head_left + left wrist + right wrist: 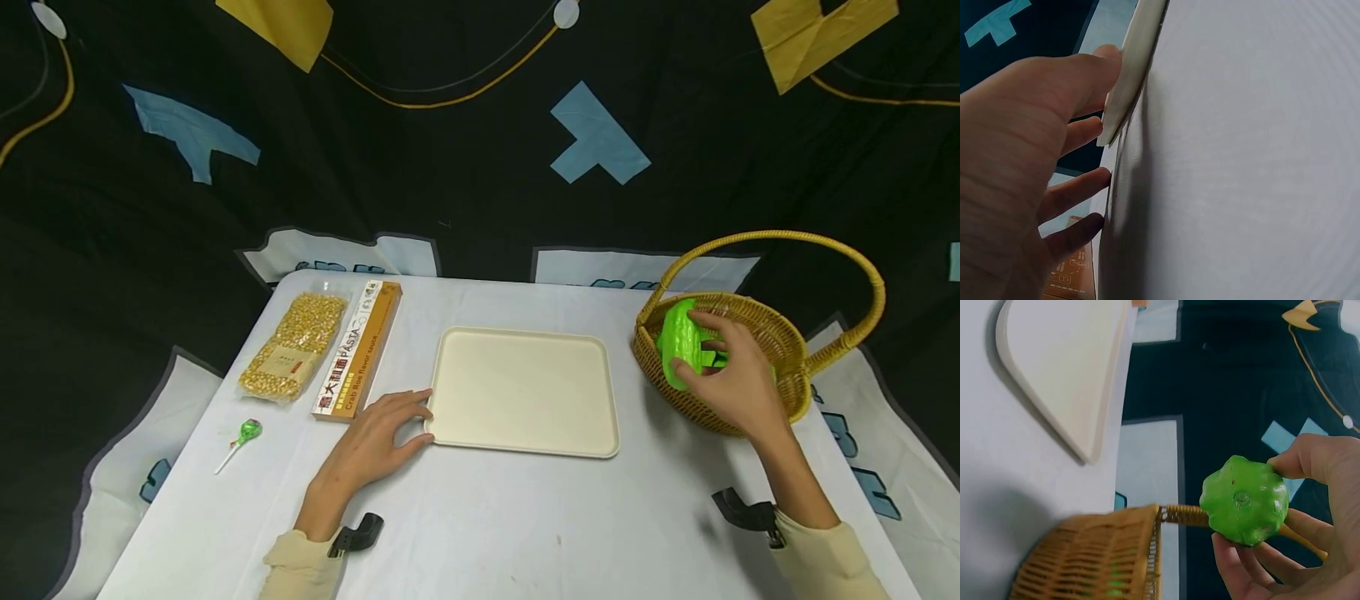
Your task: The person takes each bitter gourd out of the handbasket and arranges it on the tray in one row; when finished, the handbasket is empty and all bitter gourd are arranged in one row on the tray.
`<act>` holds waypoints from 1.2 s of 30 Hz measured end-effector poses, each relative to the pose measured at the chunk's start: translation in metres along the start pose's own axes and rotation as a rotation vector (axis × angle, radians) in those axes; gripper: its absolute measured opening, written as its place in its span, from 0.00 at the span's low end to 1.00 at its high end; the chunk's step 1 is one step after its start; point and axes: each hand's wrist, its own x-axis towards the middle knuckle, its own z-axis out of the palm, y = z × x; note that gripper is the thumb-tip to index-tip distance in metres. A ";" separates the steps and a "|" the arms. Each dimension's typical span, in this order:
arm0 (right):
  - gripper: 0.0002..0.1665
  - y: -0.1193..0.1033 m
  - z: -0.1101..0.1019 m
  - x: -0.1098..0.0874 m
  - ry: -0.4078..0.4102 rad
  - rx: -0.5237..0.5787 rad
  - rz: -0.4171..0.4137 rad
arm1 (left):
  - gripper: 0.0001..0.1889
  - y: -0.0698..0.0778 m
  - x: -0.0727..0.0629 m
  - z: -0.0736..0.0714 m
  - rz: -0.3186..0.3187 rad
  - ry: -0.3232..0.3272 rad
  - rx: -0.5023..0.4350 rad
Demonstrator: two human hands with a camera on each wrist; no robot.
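A bumpy, ridged green bitter melon (681, 344) is pinched between the thumb and fingers of my right hand (738, 379). It is held over the yellow wicker basket (678, 400). In the right wrist view the bitter melon (1244, 500) shows end-on, lobed and glossy, above the basket's rim. More green shows inside the basket, largely hidden. At the left edge of a cream rectangular tray (525, 392) lies my left hand (378, 437), fingers spread. Its thumb and fingertips touch the tray's rim (1132, 75).
Left of the tray lie a pasta box (358, 350) and a clear bag of yellow corn kernels (300, 342). A green lollipop (249, 431) rests nearer the front. The basket's tall handle (780, 237) arches over it. Behind the white table hangs a dark patterned cloth (450, 183).
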 end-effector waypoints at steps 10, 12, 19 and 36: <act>0.44 -0.016 0.018 -0.004 -0.005 0.049 -0.058 | 0.14 0.003 0.000 0.001 0.024 0.012 0.026; 0.44 -0.019 0.021 -0.004 -0.001 0.062 -0.072 | 0.14 0.003 0.000 0.001 0.018 0.005 0.029; 0.43 -0.028 0.039 -0.004 -0.019 0.103 -0.088 | 0.15 0.003 0.000 0.001 0.008 0.003 0.036; 0.43 -0.052 0.091 0.004 -0.128 0.231 -0.075 | 0.16 0.003 0.001 0.001 0.000 0.020 0.042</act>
